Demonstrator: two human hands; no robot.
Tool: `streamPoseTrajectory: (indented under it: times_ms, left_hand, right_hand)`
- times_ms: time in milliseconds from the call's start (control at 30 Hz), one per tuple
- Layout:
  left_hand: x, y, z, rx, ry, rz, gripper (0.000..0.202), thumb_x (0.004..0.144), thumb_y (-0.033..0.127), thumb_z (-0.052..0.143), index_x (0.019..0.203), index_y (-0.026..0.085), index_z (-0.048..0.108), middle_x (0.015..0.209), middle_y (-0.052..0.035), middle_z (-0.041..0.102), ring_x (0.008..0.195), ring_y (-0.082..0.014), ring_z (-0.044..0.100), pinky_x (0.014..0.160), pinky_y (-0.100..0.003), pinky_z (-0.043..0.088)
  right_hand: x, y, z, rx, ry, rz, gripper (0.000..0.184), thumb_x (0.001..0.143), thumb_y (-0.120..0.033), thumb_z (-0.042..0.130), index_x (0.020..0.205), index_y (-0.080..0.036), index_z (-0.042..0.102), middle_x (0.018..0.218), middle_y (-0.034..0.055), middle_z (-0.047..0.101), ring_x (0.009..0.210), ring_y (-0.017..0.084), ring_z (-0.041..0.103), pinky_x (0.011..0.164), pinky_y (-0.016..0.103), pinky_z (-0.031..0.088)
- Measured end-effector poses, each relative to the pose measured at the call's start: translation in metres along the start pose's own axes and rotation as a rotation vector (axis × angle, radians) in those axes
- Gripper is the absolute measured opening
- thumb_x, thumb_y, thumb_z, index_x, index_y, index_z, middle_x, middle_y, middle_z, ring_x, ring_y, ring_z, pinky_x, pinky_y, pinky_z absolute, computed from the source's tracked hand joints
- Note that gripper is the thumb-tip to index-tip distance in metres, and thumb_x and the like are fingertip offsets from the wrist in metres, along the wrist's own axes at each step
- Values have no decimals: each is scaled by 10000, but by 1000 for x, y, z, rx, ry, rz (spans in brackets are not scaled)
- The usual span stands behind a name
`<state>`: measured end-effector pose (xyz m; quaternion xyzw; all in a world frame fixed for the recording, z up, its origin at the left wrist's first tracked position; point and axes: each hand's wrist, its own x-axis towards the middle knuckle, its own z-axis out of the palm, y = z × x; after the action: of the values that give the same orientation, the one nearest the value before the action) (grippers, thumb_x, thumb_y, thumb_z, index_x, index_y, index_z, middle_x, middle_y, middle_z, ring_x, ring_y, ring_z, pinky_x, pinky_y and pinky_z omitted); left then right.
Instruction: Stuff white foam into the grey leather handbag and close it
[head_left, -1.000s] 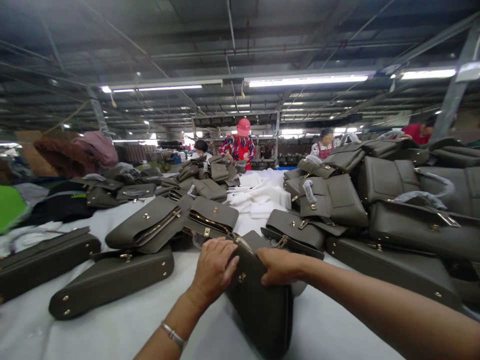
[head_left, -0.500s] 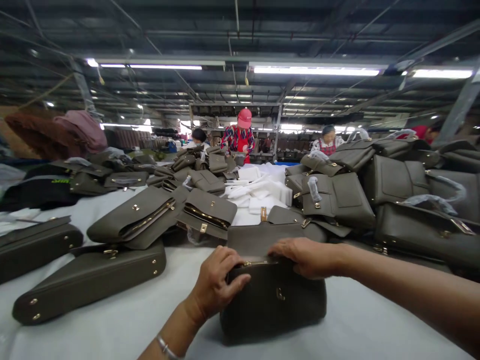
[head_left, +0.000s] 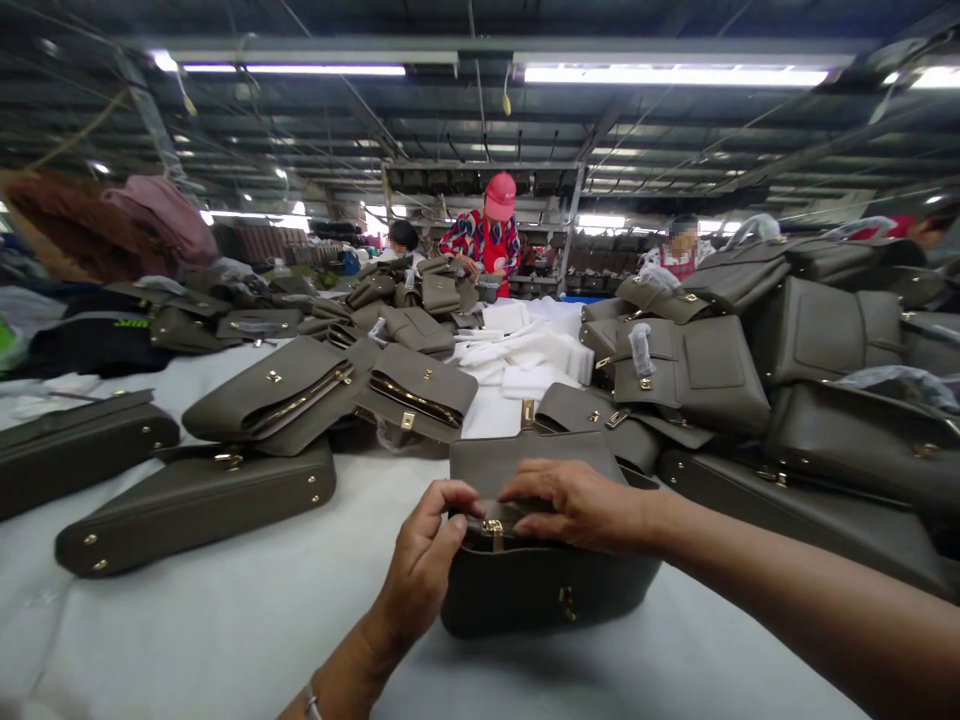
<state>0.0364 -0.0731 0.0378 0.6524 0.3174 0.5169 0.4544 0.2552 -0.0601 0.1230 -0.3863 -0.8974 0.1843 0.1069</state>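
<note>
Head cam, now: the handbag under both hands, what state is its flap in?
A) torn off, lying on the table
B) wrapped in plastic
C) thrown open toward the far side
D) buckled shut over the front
C: the flap of the olive handbag lies back, away from the person, while the left hand and right hand work at its open top by the gold zipper pull.

Head-worn view, forward-down, close over table (head_left: 187, 620)

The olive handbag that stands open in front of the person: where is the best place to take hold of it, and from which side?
Grip the handbag at its open top rim, coming from above. It stands upright on the white table with the flap thrown back, so the rim is free. The left hand and right hand already rest there, beside the gold zip pull. The side walls look broad and smooth, probably harder to pinch.
</note>
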Motion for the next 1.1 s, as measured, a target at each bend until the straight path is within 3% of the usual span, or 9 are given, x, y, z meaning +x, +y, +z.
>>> streamPoseTrajectory:
  times_ms: [167, 267, 433, 600, 700, 867, 1100]
  left_hand:
    - [4, -1, 2, -53, -5, -12, 161, 902, 278, 438, 1026, 196, 499, 965, -23, 560, 945, -167, 520, 869, -288, 396]
    - [0, -1, 4, -31, 3, 4, 181, 917, 292, 421, 1061, 201, 481, 999, -27, 553, 988, -173, 514, 902, -295, 387]
    - [-8, 2, 5, 20, 22, 2, 211, 919, 307, 426, 1098, 203, 468, 1051, -42, 544, 1017, -181, 510, 908, -298, 394]
    - [-10, 6, 4, 91, 9, 32, 199, 924, 303, 417, 1077, 207, 500, 1014, -42, 569, 964, -185, 536, 857, -297, 418]
    - [-6, 11, 5, 204, -55, 100, 196, 932, 274, 378, 933, 199, 559, 942, -36, 567, 915, -180, 535, 827, -296, 415]
    - [0, 16, 4, 303, -92, 172, 219, 930, 244, 353, 846, 197, 549, 901, -33, 549, 884, -177, 529, 794, -297, 413]
    - [5, 10, 4, 379, -112, 185, 245, 933, 289, 329, 825, 206, 533, 804, -22, 527, 786, -179, 512, 747, -308, 404]
  right_hand:
    - [3, -20, -1, -117, -41, -291, 455, 788, -77, 576, 1224, -207, 575, 1138, 68, 599, 1060, 193, 537, 928, 302, 420]
    - [5, -25, 1, -256, -79, -367, 385, 799, -114, 601, 1169, -218, 595, 1148, 67, 583, 1003, 195, 547, 828, 283, 443]
    - [12, -21, 11, -485, -35, -499, 172, 938, -186, 447, 1025, -193, 595, 974, 51, 597, 792, 166, 532, 645, 278, 407]
    - [9, -18, 16, -405, 69, -339, 147, 961, -233, 433, 974, -160, 560, 893, 40, 600, 753, 146, 520, 640, 261, 382]
    - [2, -20, 10, -467, 106, -350, 87, 914, -196, 486, 925, -172, 569, 899, 42, 602, 803, 169, 498, 729, 294, 364]
    - [-22, -17, -17, -554, -64, -386, 118, 925, -183, 510, 817, -184, 558, 865, 21, 600, 824, 173, 472, 772, 306, 346]
    - [-78, -1, -53, -485, -187, -141, 193, 944, -177, 474, 813, -218, 610, 836, 34, 636, 780, 193, 508, 768, 323, 365]
